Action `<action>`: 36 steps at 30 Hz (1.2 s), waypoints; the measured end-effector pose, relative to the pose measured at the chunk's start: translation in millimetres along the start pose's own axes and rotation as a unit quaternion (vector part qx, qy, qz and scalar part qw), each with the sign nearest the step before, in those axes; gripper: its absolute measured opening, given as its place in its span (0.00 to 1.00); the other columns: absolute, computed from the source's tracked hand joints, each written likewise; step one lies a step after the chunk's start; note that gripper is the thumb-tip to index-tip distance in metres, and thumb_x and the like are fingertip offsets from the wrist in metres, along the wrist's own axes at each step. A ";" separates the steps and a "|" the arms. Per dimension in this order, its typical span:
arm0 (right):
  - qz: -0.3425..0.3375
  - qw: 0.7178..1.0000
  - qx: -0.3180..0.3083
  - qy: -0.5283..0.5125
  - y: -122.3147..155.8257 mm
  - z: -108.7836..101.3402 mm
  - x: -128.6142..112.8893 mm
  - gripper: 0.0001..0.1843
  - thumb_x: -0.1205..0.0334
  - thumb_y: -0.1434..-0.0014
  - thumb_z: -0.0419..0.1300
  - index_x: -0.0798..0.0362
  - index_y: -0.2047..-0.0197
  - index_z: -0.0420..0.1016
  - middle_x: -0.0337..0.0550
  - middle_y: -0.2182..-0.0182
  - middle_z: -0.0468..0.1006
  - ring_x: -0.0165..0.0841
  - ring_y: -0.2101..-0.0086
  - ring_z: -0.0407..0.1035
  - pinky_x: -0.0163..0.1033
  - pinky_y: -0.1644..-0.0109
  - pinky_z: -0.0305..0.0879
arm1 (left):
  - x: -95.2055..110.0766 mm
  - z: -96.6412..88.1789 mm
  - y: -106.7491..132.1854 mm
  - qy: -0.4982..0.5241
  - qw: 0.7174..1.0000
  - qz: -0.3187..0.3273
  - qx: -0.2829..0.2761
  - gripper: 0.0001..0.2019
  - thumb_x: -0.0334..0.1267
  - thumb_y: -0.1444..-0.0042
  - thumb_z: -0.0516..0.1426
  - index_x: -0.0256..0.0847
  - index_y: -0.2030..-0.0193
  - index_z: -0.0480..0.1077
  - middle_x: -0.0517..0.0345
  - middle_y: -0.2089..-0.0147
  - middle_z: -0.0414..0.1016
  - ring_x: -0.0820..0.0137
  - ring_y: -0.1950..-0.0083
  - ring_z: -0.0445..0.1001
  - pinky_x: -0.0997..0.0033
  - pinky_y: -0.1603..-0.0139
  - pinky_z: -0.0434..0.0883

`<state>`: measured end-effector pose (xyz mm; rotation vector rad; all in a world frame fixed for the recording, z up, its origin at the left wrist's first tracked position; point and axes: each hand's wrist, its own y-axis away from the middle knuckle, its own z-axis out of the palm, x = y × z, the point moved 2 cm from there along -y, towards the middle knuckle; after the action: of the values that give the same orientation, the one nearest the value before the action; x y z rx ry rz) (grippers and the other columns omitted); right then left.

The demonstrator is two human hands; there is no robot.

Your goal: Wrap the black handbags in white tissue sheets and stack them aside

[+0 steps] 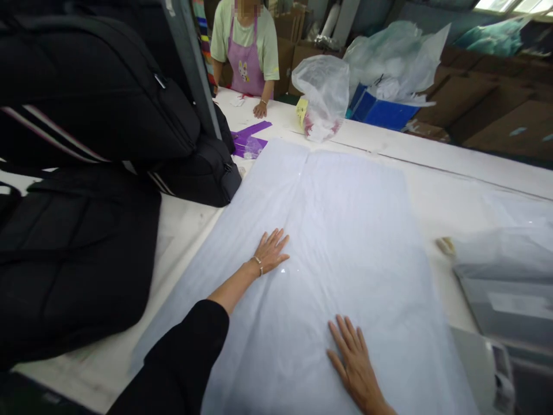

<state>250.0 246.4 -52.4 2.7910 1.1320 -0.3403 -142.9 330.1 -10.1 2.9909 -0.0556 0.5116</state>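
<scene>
A large thin white sheet (345, 230) lies spread across the white table (453, 167). My left hand (271, 252) rests flat on it near its left side, fingers stretched out, a bracelet on the wrist and a black sleeve pushed up the arm. My right hand (352, 354) also lies flat on the sheet, closer to me, fingers spread. Neither hand holds anything.
Black bags (86, 173) are stacked on the left. A person in a purple apron (246, 55) stands at the far end beside purple pieces (248, 138). A clear plastic bag (322, 98) and a blue box (380, 109) stand behind. More packaged items (505, 271) lie at right.
</scene>
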 end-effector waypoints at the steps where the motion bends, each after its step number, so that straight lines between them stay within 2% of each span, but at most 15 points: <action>1: 0.031 0.999 0.019 0.009 46.9 6.8 -3.6 0.38 0.47 0.38 0.51 0.29 0.29 0.39 0.35 0.33 0.55 0.53 0.36 0.53 0.68 0.37 0.58 | 5.7 9.0 40.2 -0.009 1.000 0.028 -0.008 0.32 0.52 0.34 0.49 0.45 0.27 0.48 0.48 0.24 0.39 0.58 0.24 0.36 0.41 0.28 0.40; 4: 0.067 0.996 0.046 0.034 157.2 27.9 -21.3 0.41 0.47 0.41 0.52 0.27 0.29 0.37 0.37 0.38 0.65 0.58 0.43 0.63 0.72 0.50 0.68 | 22.1 44.7 171.2 -0.014 0.994 0.083 -0.074 0.33 0.51 0.37 0.55 0.51 0.28 0.50 0.49 0.25 0.45 0.56 0.24 0.40 0.38 0.29 0.41; 6: 0.071 0.996 0.043 0.038 198.7 35.9 -36.0 0.42 0.48 0.42 0.52 0.28 0.29 0.36 0.39 0.40 0.67 0.59 0.45 0.65 0.72 0.53 0.69 | 31.1 65.1 253.0 -0.015 0.992 0.083 -0.096 0.35 0.49 0.39 0.58 0.52 0.28 0.48 0.49 0.25 0.47 0.55 0.25 0.43 0.37 0.29 0.43; 8: 0.081 0.995 0.047 0.035 215.9 37.0 -48.1 0.41 0.50 0.41 0.51 0.29 0.29 0.36 0.42 0.38 0.65 0.58 0.43 0.64 0.72 0.51 0.67 | 39.0 79.0 318.9 -0.021 0.991 0.066 -0.111 0.37 0.46 0.40 0.59 0.54 0.28 0.47 0.50 0.25 0.47 0.54 0.25 0.44 0.36 0.29 0.45; 9: 0.086 0.995 0.049 0.033 217.7 35.9 -52.2 0.40 0.50 0.40 0.51 0.30 0.28 0.37 0.42 0.37 0.63 0.58 0.42 0.62 0.73 0.48 0.65 | 42.7 83.8 344.1 -0.021 0.991 0.058 -0.120 0.37 0.46 0.41 0.60 0.55 0.28 0.47 0.50 0.25 0.48 0.53 0.25 0.45 0.35 0.30 0.46; 11: 0.092 0.994 0.054 0.035 213.9 32.8 -56.3 0.39 0.50 0.39 0.50 0.31 0.28 0.37 0.43 0.35 0.60 0.57 0.40 0.59 0.73 0.44 0.60 | 50.1 90.3 378.1 -0.021 0.988 0.050 -0.142 0.39 0.46 0.42 0.61 0.55 0.28 0.47 0.48 0.26 0.48 0.51 0.26 0.46 0.32 0.31 0.47; 14: 0.095 0.994 0.046 0.043 205.1 28.8 -56.5 0.38 0.50 0.37 0.49 0.34 0.27 0.37 0.46 0.33 0.58 0.55 0.37 0.56 0.73 0.40 0.55 | 62.8 95.6 394.8 -0.025 0.985 0.059 -0.163 0.42 0.48 0.45 0.63 0.51 0.27 0.47 0.44 0.26 0.47 0.49 0.26 0.45 0.30 0.32 0.47; 19: 0.127 0.991 -0.024 0.043 199.8 18.5 -60.7 0.34 0.49 0.36 0.48 0.44 0.28 0.50 0.51 0.31 0.53 0.51 0.33 0.47 0.71 0.37 0.48 | 89.8 100.8 385.0 -0.044 0.977 0.134 -0.162 0.49 0.48 0.50 0.67 0.47 0.27 0.44 0.42 0.25 0.44 0.51 0.25 0.41 0.34 0.29 0.43; 22: 0.137 0.987 -0.072 0.037 195.8 8.9 -62.8 0.35 0.48 0.37 0.51 0.48 0.30 0.54 0.53 0.31 0.51 0.52 0.32 0.44 0.71 0.37 0.47 | 99.2 104.7 380.9 -0.056 0.977 0.154 -0.136 0.43 0.43 0.44 0.63 0.45 0.27 0.44 0.44 0.25 0.45 0.56 0.24 0.40 0.40 0.28 0.42; 25: 0.121 0.988 -0.095 0.029 195.8 -0.5 -63.4 0.39 0.44 0.39 0.55 0.49 0.29 0.53 0.55 0.31 0.50 0.53 0.32 0.43 0.71 0.37 0.47 | 101.0 108.2 384.8 -0.065 0.981 0.153 -0.102 0.35 0.37 0.40 0.58 0.44 0.28 0.49 0.46 0.26 0.49 0.60 0.25 0.44 0.45 0.27 0.44; 29: 0.025 0.996 -0.084 0.013 216.4 -7.0 -72.3 0.46 0.43 0.42 0.59 0.50 0.28 0.47 0.53 0.30 0.48 0.51 0.32 0.39 0.65 0.34 0.46 | 101.0 112.1 403.5 -0.057 0.987 0.142 -0.044 0.29 0.35 0.40 0.56 0.42 0.32 0.56 0.45 0.28 0.55 0.59 0.27 0.52 0.47 0.28 0.48; 31: -0.032 0.997 -0.074 0.011 235.2 -5.0 -79.2 0.45 0.48 0.43 0.61 0.48 0.28 0.47 0.50 0.29 0.47 0.49 0.31 0.38 0.62 0.32 0.45 | 100.5 112.8 416.2 -0.036 0.994 0.101 0.005 0.28 0.35 0.40 0.56 0.41 0.33 0.58 0.43 0.29 0.57 0.58 0.28 0.54 0.47 0.28 0.49; 33: -0.066 0.996 -0.057 0.013 254.9 0.2 -83.0 0.44 0.54 0.44 0.61 0.48 0.28 0.48 0.48 0.30 0.49 0.48 0.31 0.40 0.60 0.32 0.44 | 96.9 112.2 428.3 0.002 0.997 0.002 0.072 0.26 0.36 0.39 0.56 0.39 0.34 0.60 0.42 0.30 0.59 0.58 0.28 0.55 0.48 0.29 0.50; 35: -0.080 0.996 -0.033 0.015 270.7 7.0 -81.7 0.42 0.57 0.43 0.60 0.48 0.29 0.49 0.48 0.31 0.52 0.47 0.32 0.43 0.59 0.32 0.45 | 87.2 110.6 439.3 0.063 0.972 -0.171 0.149 0.27 0.37 0.41 0.56 0.36 0.35 0.61 0.40 0.30 0.59 0.57 0.29 0.56 0.51 0.29 0.52; 36: -0.085 0.996 -0.019 0.015 276.0 10.4 -79.4 0.41 0.57 0.42 0.59 0.48 0.29 0.49 0.48 0.31 0.53 0.47 0.33 0.45 0.59 0.32 0.46 | 80.3 110.0 444.6 0.101 0.938 -0.275 0.187 0.28 0.37 0.42 0.57 0.35 0.35 0.61 0.39 0.30 0.58 0.57 0.29 0.55 0.53 0.30 0.53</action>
<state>385.7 -6.6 -37.9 2.6813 1.3721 -0.2895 -55.0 -125.3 -42.6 3.0627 0.9654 0.8172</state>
